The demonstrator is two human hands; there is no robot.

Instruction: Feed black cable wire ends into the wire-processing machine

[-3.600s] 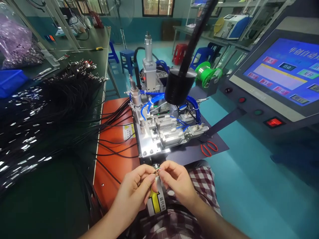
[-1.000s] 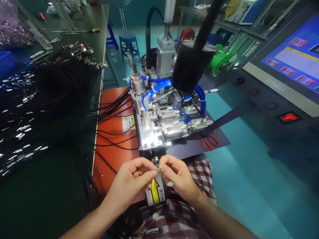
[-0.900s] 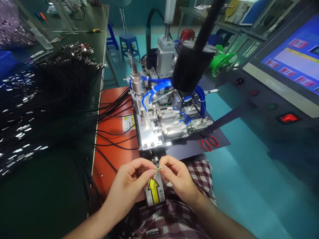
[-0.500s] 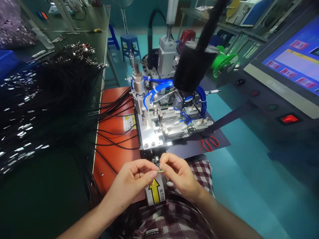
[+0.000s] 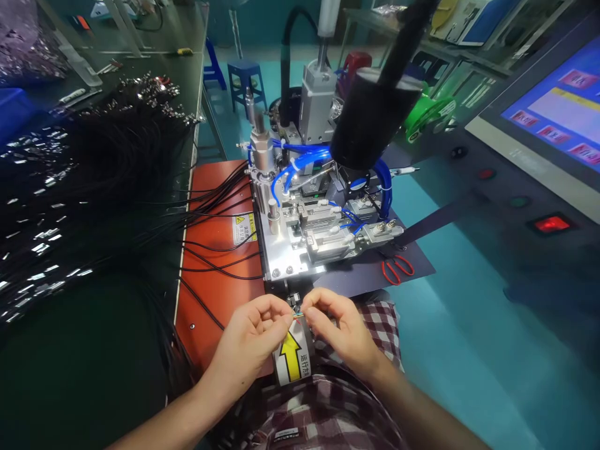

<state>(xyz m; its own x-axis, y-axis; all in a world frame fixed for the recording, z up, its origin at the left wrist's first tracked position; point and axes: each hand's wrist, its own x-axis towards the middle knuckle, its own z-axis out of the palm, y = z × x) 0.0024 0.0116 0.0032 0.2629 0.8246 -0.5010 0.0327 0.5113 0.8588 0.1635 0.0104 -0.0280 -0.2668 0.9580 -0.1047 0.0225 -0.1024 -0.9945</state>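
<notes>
My left hand (image 5: 257,331) and my right hand (image 5: 340,325) meet in front of the metal machine (image 5: 304,231), each pinched at the fingertips. Between them are thin coloured wires (image 5: 298,316), with a bit of red showing below. The left fingers close on the wires from one side, the right fingers from the other. Just under the fingertips lies a white label with a yellow arrow (image 5: 291,359). The wire ends are largely hidden by my fingers.
Black cables (image 5: 220,265) cross the orange plate (image 5: 201,325) from a large cable pile (image 5: 117,137) at the left. Red-handled scissors (image 5: 397,270) lie right of the machine. A control screen (image 5: 557,112) stands at the right; a black cylinder (image 5: 375,119) hangs over the machine.
The coloured wires between my fingertips have shifted slightly up, and red now shows below them. My left hand has moved slightly left and up. The view has shifted slightly.
</notes>
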